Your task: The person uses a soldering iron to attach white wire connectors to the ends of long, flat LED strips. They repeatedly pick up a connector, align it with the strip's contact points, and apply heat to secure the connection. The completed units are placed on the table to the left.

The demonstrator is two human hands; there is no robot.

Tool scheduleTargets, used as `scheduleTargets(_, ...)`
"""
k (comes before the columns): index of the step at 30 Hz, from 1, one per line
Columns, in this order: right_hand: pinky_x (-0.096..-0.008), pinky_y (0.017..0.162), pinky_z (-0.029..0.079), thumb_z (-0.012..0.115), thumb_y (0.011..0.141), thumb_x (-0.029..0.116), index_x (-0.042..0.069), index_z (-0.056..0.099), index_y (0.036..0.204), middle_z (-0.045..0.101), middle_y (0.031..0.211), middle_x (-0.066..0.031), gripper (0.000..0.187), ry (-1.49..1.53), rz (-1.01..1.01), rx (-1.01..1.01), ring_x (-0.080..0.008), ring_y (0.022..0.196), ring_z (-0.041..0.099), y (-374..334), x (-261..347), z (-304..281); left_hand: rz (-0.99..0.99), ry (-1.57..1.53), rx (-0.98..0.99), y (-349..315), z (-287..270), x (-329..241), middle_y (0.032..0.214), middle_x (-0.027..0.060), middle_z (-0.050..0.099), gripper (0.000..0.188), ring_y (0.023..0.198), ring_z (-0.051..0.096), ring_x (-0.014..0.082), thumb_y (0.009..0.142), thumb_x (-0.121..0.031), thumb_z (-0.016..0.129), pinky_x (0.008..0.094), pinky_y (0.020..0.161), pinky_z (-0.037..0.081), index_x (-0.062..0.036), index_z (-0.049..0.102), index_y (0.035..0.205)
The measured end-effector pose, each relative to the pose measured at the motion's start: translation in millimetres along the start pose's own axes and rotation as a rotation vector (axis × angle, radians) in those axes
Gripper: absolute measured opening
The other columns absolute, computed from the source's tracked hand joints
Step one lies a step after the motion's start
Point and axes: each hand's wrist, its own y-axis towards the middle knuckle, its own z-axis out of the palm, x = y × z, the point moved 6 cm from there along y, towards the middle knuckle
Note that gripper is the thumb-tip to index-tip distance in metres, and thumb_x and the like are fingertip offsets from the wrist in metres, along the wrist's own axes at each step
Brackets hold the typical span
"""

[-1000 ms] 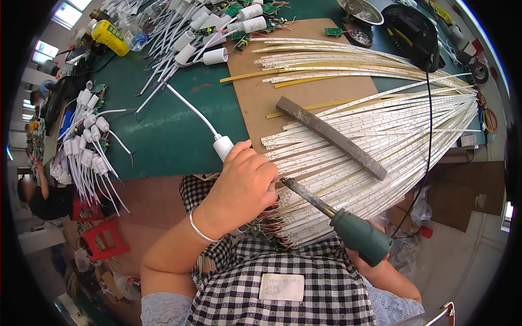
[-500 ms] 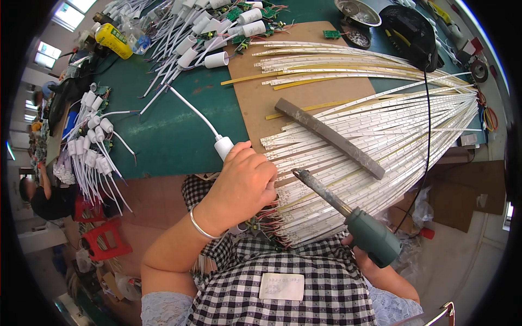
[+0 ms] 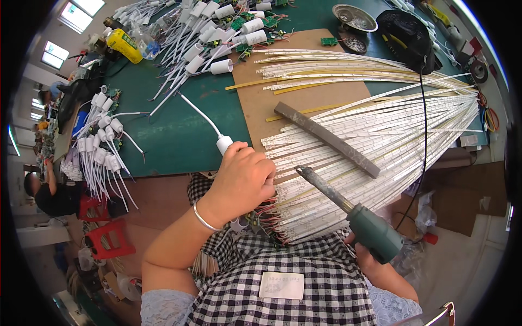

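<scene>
My left hand (image 3: 239,179), closed with its knuckles up, grips a white cylindrical cap (image 3: 224,144) with a white cable (image 3: 200,114) running from its top. It sits just over the left ends of a fan of white LED strips (image 3: 326,195); what the fingertips touch is hidden. At lower right my right hand (image 3: 370,262) is closed round the grip of a dark green heat gun (image 3: 375,232), partly hidden behind it. Its metal nozzle points up and left over the strips, toward my left hand but apart from it. A grey-brown bar (image 3: 326,139) lies slantwise across the strips.
White caps with cables and green circuit boards are heaped at the back (image 3: 201,49) and left edge (image 3: 103,141) of the green table (image 3: 168,146). A brown board (image 3: 250,103) lies under the strips. A black cord (image 3: 425,125) crosses them. A yellow bottle (image 3: 124,45) and metal dish (image 3: 356,16) stand behind.
The view has shifted slightly. My left hand keeps its grip on the white cap, and the heat gun stays almost in place in my right hand.
</scene>
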Motion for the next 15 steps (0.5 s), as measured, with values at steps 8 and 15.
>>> scheduleTargets(8, -0.032, 0.068, 0.051, 0.06, 0.086, 0.009, -0.001, 0.063, 0.106, 0.064, 0.092, -0.0126, 0.023, 0.074, -0.008, -0.012, -0.0231, 0.075, 0.065, -4.3, -4.0, -1.6, -0.023, 0.096, -0.005, -0.3, -1.5, -5.8, 0.072, 0.0038, 0.057, 0.005, 0.078, 0.055, 0.0222, 0.068, -0.01, 0.065, 0.0415, 0.092, 0.036, -0.009, 0.06, 0.068)
scheduleTargets(15, -0.0298, 0.07, 0.055, 0.057, 0.09, 0.01, -0.004, 0.059, 0.111, 0.061, 0.1, -0.0144, 0.025, 0.222, -0.018, -0.069, -0.0189, 0.073, 0.066, -4.4, -5.4, 1.2, -0.041, 0.108, -0.047, -2.7, -17.3, -6.8, 0.082, 0.0023, 0.058, 0.008, 0.087, 0.055, 0.0217, 0.07, -0.013, 0.067, 0.0406, 0.09, 0.035, -0.0096, 0.061, 0.074)
